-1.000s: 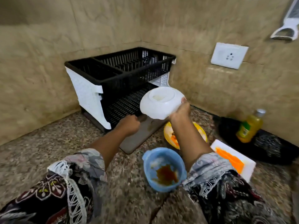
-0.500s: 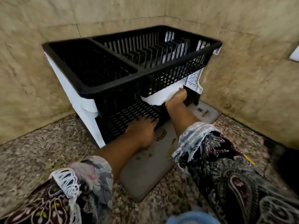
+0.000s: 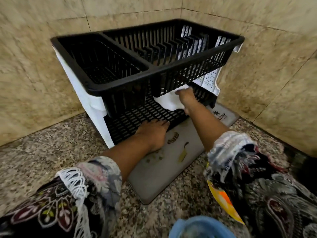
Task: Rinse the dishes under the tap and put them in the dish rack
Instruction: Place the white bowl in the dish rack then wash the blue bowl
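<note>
Speckled granite counter [image 3: 51, 148] in a tiled corner, beige wall tiles [image 3: 34, 69] behind. White bowl [image 3: 169, 101] upside down, or nearly so, going onto the lower shelf of the black dish rack [image 3: 130, 83], tucked under the upper basket toward the right end; partly hidden by the basket's slatted front. Right hand [image 3: 186, 98] gripping the bowl's near edge, fingers curled round it, arm reaching in over the grey drying mat [image 3: 154, 182]. Whether the bowl already sits on the shelf or hangs just above it: cannot tell. Left hand [image 3: 154, 133] flat and holding nothing, fingers straight and resting on the front lip of the lower shelf, apparently steadying the rack. Upper basket with both compartments bare of dishes, plate slots standing free. As for progress: early, by the look of it, with this one bowl the only dish in the rack. Blue bowl [image 3: 204, 227] at the bottom edge of the view, blurred, near the person and well apart from the rack, probably awaiting its rinse. Beside it a sliver of something yellow and orange [image 3: 223, 201] peeking out under the right sleeve [image 3: 267, 186], too little showing to name. No tap or sink in view.
</note>
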